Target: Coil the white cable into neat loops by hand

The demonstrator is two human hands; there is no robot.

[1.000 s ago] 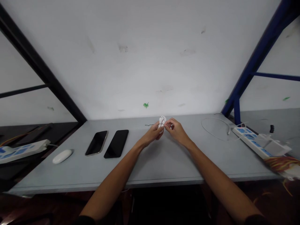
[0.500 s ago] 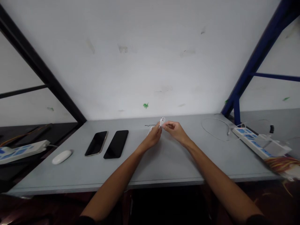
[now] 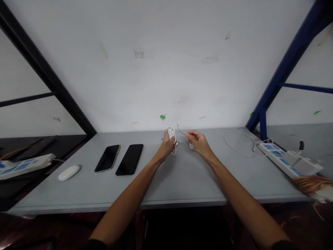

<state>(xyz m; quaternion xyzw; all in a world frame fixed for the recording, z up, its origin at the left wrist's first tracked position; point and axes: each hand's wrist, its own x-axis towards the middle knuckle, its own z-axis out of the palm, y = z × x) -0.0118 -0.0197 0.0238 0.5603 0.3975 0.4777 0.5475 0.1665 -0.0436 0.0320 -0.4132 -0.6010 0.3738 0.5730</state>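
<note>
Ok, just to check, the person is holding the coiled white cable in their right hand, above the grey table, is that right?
No: the head view shows the coiled white cable in the left hand, not the right hand. It is above the grey table, as you said.

left hand (image 3: 166,147), right hand (image 3: 198,142), gap between

A grey, flat-topped work table (image 3: 182,184) carries the following items. Two black slab smartphones lie side by side, well left of centre, just apart: one with a pale metallic frame (image 3: 107,158), one all black (image 3: 129,159). A smooth white oval computer mouse (image 3: 69,172) lies further left. At right, a thin white cable (image 3: 240,132) lies in a loose loop, near a white power strip with blue panels (image 3: 275,154).
</note>
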